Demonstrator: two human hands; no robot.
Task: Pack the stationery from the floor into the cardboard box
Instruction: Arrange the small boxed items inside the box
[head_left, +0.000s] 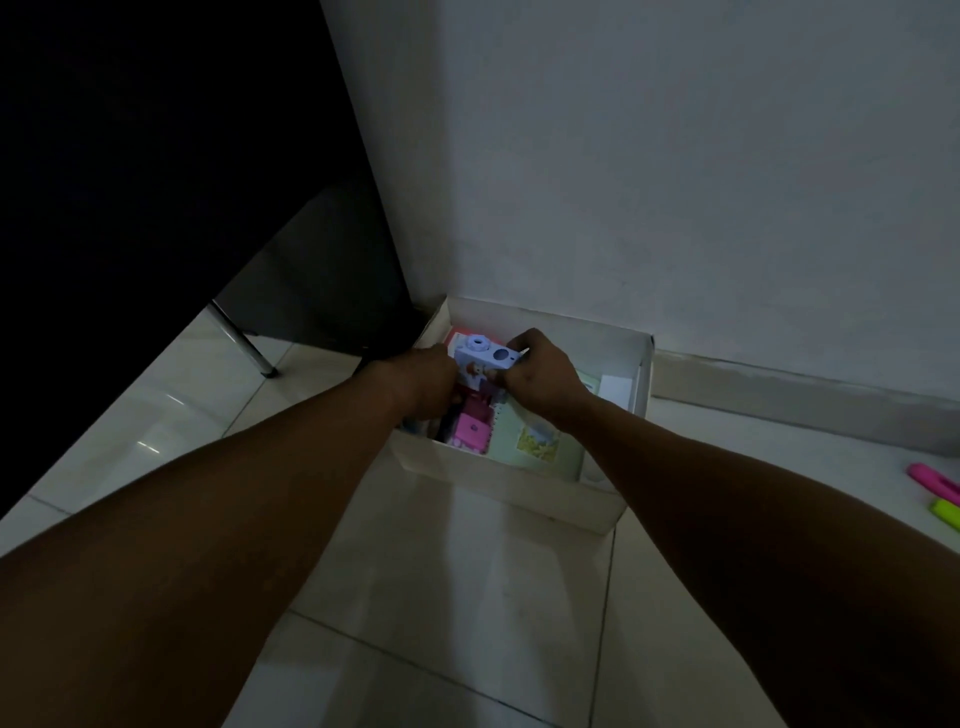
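So: dim room, pale wall (675, 156) at the back, dark furniture (156, 156) filling the upper left with a thin metal leg (244, 340) standing on the light tiled floor (441, 597). White cardboard box (506, 491) sits on the floor, pushed up near the wall, open top, already partly filled. Both forearms reach from the bottom edge into the box. Inside, along the right half, a pale green spiral notebook (535, 441) lies flat with a small picture on its cover; a white card or slip (615, 389) sits at the far right inside wall. Left hand (426, 382) and right hand (545, 376) both have fingers curled around a small lilac box (485, 364) with a round knob on top and a printed picture on its face, one hand at each end, held just over the contents in the far-left part of the box. Below it, a pink cube-shaped item (470, 431) rests inside, just beside the notebook's spiral edge. Other contents under the left hand are too dark to tell. Out on the floor at the right edge, well apart from the box, a pink marker (932, 480) and a yellow-green marker (948, 512) lie near each other, both cut off by the frame.
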